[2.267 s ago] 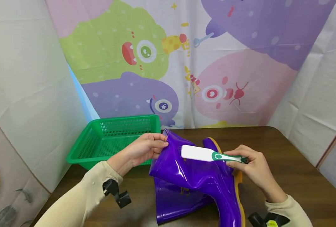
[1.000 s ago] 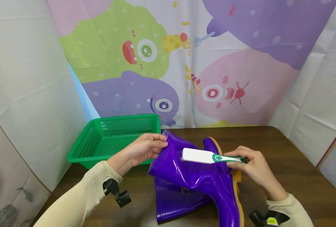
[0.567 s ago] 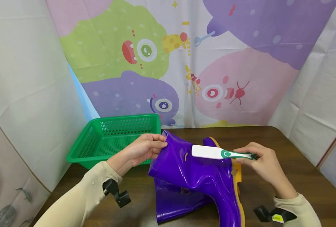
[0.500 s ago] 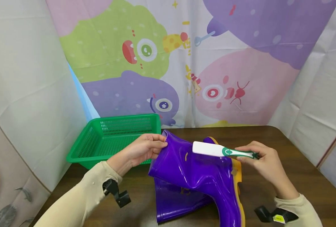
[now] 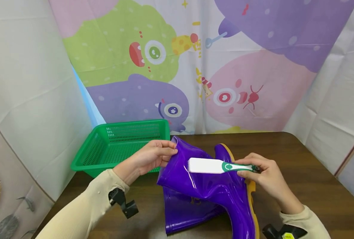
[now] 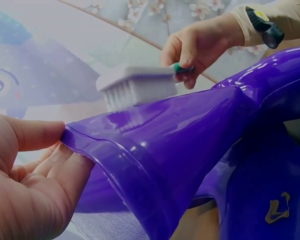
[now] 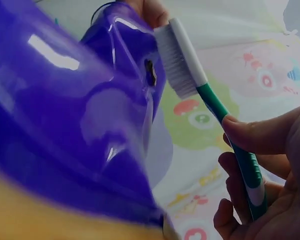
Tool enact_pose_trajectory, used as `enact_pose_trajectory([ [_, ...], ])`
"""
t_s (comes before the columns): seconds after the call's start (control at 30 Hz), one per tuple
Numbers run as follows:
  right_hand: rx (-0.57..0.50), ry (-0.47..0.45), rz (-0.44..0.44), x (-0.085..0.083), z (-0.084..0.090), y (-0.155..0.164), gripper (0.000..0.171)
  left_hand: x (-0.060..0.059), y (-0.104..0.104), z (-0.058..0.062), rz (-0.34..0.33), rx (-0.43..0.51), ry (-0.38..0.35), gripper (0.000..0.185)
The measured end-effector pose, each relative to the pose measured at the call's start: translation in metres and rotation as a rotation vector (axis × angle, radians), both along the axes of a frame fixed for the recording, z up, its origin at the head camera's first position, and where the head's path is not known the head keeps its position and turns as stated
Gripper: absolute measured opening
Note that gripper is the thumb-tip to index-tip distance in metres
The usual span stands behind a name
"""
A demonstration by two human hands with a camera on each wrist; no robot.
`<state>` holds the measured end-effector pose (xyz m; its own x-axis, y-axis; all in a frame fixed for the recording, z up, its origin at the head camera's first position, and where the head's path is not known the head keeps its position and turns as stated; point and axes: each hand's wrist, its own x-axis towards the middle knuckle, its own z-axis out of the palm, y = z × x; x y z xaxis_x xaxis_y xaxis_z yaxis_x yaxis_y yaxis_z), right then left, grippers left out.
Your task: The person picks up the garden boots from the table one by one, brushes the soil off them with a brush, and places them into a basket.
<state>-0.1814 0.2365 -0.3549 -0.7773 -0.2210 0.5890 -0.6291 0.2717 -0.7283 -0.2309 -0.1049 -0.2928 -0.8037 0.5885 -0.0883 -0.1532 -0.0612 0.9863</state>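
Observation:
My left hand (image 5: 151, 156) pinches the top rim of a shiny purple rubber boot (image 5: 200, 186) with a yellow sole, thumb on one side and fingers on the other. In the left wrist view the boot's shaft (image 6: 155, 145) opens toward that hand. My right hand (image 5: 266, 176) grips the green and white handle of a scrub brush (image 5: 206, 165). The brush's white bristles (image 7: 177, 65) face the shaft, right at its surface in the right wrist view. A second purple boot (image 5: 188, 212) lies beneath the first, partly hidden by it.
A green plastic basket (image 5: 90, 166) with slotted sides stands at the back left of the dark wooden table (image 5: 308, 186). Behind the table hangs a cartoon-print curtain (image 5: 194, 66), with pale sheets at both sides.
The brush has swung right and up off the shaft, then back left and down onto its middle, covering the small tan mark. My left hand has kept its hold on the rim.

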Motion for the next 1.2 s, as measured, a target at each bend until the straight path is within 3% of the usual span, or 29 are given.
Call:
enact_pose_trajectory([
  [0.37, 0.128, -0.061, -0.150, -0.013, -0.009, 0.011, 0.023, -0.002, -0.006, -0.006, 0.004, -0.018, 0.004, 0.013],
  [0.53, 0.185, -0.026, -0.250, -0.016, -0.010, 0.018, 0.023, -0.001, -0.007, -0.006, 0.014, -0.016, 0.001, 0.014],
  [0.7, 0.164, 0.024, -0.328, -0.016, -0.005, 0.020, 0.025, -0.002, -0.006, -0.006, 0.012, -0.008, 0.002, 0.015],
  [0.83, 0.097, 0.006, -0.258, -0.013, -0.003, 0.020, 0.025, 0.000, -0.006, -0.004, 0.017, -0.004, -0.002, 0.015],
  [1.0, 0.090, -0.051, -0.067, -0.013, -0.005, 0.019, 0.023, 0.000, -0.005, -0.005, 0.014, -0.006, 0.008, 0.014],
  [1.1, 0.127, -0.059, -0.068, -0.016, -0.009, 0.020, 0.023, 0.000, -0.005, -0.005, 0.014, -0.012, 0.014, 0.014],
  [1.2, 0.176, -0.034, -0.155, -0.018, -0.012, 0.022, 0.023, 0.002, -0.005, -0.006, 0.020, -0.018, 0.011, 0.014],
])
